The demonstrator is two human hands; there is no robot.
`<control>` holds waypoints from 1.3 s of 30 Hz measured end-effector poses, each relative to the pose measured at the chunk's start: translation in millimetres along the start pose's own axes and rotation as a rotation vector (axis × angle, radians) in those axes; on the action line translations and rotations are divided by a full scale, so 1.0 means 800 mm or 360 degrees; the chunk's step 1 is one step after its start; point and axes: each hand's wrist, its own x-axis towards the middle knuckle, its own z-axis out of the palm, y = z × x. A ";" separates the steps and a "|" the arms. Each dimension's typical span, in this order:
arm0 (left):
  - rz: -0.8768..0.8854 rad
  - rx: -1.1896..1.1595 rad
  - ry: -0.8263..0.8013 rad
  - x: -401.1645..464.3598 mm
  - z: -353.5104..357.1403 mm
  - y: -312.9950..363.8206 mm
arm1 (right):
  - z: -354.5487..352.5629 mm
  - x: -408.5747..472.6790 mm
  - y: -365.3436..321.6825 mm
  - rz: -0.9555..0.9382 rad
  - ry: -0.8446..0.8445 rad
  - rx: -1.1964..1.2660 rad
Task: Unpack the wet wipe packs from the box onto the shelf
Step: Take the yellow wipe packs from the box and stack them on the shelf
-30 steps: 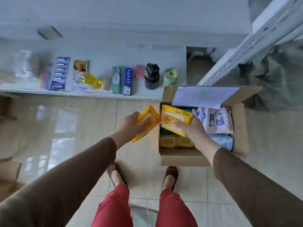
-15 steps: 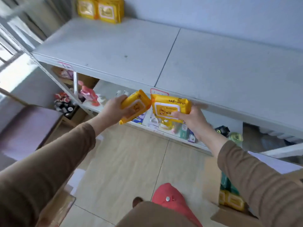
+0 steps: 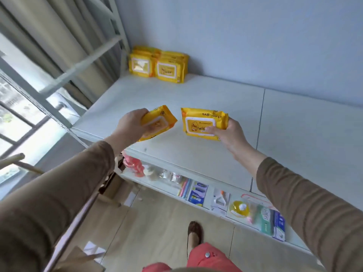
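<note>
Carrying two yellow wet wipe packs above the shelf [image 3: 206, 160], both hands are shown in mid-transfer. The left pack [image 3: 159, 122] is grasped by the left hand [image 3: 131, 126], fingers wrapped over its face, and is held tilted. The right pack [image 3: 204, 122] is pinched at its lower right corner by the right hand [image 3: 229, 132], thumb on the front, and is held nearly upright. Both packs are held over the front part of the shelf board, apart from each other, and neither appears to be set down yet. A stack of yellow packs [image 3: 159, 67] is seen standing at the back left corner, against the wall [image 3: 255, 40]. The box is not in view.

Risks are judged as follows. The right pack is held by one corner only, so a slip is possible under its soft, sagging weight. If the packs are released near the front edge, a fall to the floor [image 3: 157, 232] could result. A hurried placement could topple the standing stack.

On the right pack, "BABY WIPES" is printed along the top, and "Wip…" is partly legible on the flap label beside a duck figure. Print on the left pack and on the stacked packs is too blurred to be read.
</note>
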 end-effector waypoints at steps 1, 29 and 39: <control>0.0010 0.0006 -0.0005 0.024 -0.010 -0.012 | 0.015 0.028 -0.006 0.0007 0.0007 -0.0011; 0.0704 0.0452 -0.0078 0.483 -0.069 -0.170 | 0.234 0.379 -0.044 0.0037 0.0750 -0.0543; 0.1016 0.0523 0.0348 0.413 -0.030 -0.124 | 0.205 0.291 -0.042 0.0272 0.0800 -0.0763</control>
